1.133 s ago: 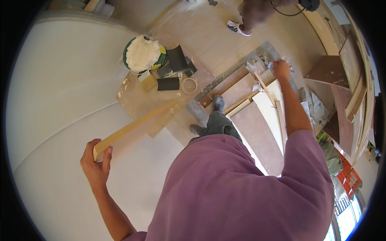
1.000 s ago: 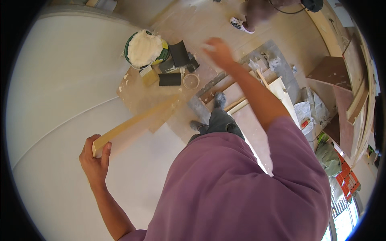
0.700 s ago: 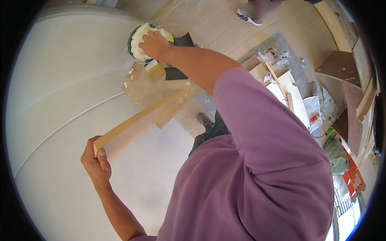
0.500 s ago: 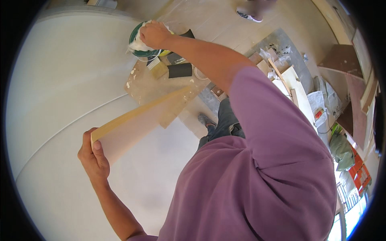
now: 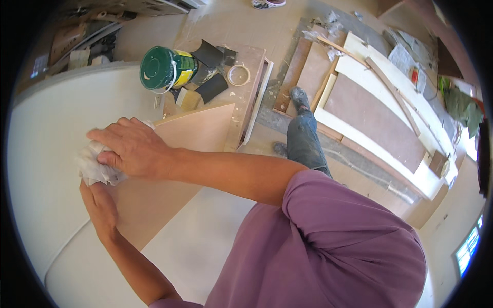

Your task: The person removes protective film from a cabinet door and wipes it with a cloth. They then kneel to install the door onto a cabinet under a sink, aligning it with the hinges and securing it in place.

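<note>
A thin wooden board (image 5: 159, 200) with a pale tan face stands on edge and slants across in front of me. My left hand (image 5: 101, 208) grips its left end; the fingertips are hidden behind a crumpled white cloth (image 5: 95, 164). In my right hand (image 5: 138, 149) is that cloth, pressed at the board's left end, just above my left hand. The fingers of the right hand curl over the cloth with the thumb underneath. Beyond the board a green lidded bucket (image 5: 156, 66) with a yellow label and white handle stands on a stained bench (image 5: 249, 59).
Beside the bucket are dark curved sheets (image 5: 211, 88), a yellowish block (image 5: 189, 101) and a tape roll (image 5: 239, 75). Stacked panels and strips (image 5: 370, 113) cover the floor at right. A large white surface (image 5: 51, 133) fills the left. Another person's shoe (image 5: 268, 4) shows at the top.
My right hand has come from the bucket back toward me and left, bringing the white cloth to the board's left end. My left hand keeps hold there. The view has shifted.
</note>
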The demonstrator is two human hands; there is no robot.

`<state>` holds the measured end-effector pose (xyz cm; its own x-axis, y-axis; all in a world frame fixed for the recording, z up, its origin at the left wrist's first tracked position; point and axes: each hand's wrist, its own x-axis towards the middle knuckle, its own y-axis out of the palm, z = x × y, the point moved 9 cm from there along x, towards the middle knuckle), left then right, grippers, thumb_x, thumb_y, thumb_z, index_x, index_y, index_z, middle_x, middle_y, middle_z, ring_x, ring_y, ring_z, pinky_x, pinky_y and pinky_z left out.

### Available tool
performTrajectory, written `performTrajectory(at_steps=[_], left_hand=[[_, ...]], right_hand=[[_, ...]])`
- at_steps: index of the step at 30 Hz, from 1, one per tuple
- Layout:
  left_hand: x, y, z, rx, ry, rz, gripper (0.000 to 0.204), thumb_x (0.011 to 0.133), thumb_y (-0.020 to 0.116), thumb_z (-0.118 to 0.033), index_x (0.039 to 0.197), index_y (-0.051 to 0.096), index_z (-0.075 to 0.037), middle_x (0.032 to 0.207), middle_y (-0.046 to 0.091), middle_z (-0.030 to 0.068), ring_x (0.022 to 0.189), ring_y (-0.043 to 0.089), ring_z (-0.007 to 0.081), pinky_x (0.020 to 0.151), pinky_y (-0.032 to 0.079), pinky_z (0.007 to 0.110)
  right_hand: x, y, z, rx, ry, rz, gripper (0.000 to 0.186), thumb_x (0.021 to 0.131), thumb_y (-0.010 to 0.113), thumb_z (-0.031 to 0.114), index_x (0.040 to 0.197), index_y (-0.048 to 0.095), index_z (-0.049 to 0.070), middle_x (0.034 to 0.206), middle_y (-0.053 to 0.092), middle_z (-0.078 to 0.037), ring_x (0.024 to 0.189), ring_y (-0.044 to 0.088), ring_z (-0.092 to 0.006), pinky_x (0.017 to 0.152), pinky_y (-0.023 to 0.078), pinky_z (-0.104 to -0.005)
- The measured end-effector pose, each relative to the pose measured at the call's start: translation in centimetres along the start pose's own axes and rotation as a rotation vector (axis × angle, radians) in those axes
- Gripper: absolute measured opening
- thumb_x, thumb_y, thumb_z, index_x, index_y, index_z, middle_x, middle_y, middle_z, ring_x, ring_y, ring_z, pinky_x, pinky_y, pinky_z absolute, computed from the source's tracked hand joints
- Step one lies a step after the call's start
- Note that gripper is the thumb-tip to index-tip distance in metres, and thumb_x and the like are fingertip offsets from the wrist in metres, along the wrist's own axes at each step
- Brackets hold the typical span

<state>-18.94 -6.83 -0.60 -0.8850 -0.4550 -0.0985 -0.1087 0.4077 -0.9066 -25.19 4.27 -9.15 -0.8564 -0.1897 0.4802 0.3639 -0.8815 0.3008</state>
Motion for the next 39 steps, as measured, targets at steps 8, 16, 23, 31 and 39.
performTrajectory(at_steps=[8,16,23,31,39], left_hand=[[-0.1,0.6,-2.1,0.11,0.046,-0.099,0.053,0.105,0.037,-0.04,0.125,0.062,0.003,0.115,0.066,0.014,0.108,0.057,0.0239,0.102,0.04,0.034],[-0.1,0.2,-2.4,0.085,0.091,-0.115,0.054,0.106,0.036,-0.041,0.124,0.063,0.003,0.115,0.067,0.0138,0.108,0.057,0.0236,0.102,0.04,0.034],[0.2,-0.1,-1.1,0.021,0.077,-0.094,0.061,0.107,0.036,-0.048,0.123,0.063,0.004,0.113,0.066,0.0134,0.106,0.057,0.0245,0.1,0.041,0.035],[0.0,-0.4,-1.3,0.099,0.098,-0.095,0.076,0.103,0.032,-0.066,0.116,0.064,0.002,0.103,0.065,0.0126,0.097,0.055,0.023,0.093,0.043,0.033],[-0.3,-0.2,-2.1,0.037,0.194,-0.138,0.078,0.102,0.031,-0.067,0.112,0.063,0.002,0.093,0.063,0.0109,0.088,0.052,0.0215,0.083,0.043,0.035]], right_hand=[[-11.0,-8.2,-17.7,-0.054,0.14,0.026,0.028,0.1,0.057,0.023,0.117,0.071,0.006,0.098,0.07,-0.015,0.095,0.064,-0.0326,0.089,0.049,-0.0441],[-8.9,-6.9,-14.5,0.06,0.086,-0.06,0.028,0.099,0.06,0.025,0.114,0.073,0.006,0.093,0.07,-0.014,0.092,0.063,-0.0327,0.086,0.048,-0.0452],[-1.8,-2.2,-5.1,0.012,-0.082,0.056,0.029,0.098,0.061,0.025,0.115,0.074,0.007,0.089,0.07,-0.012,0.087,0.062,-0.0326,0.084,0.048,-0.0452],[-6.4,-5.8,-12.3,0.071,0.118,0.085,0.023,0.097,0.063,0.02,0.106,0.076,0.004,0.092,0.071,-0.013,0.088,0.065,-0.0288,0.081,0.051,-0.0406],[-0.3,-1.3,-4.5,0.089,-0.012,0.111,0.023,0.095,0.063,0.021,0.102,0.075,0.003,0.096,0.072,-0.013,0.084,0.066,-0.0283,0.077,0.052,-0.0403]])
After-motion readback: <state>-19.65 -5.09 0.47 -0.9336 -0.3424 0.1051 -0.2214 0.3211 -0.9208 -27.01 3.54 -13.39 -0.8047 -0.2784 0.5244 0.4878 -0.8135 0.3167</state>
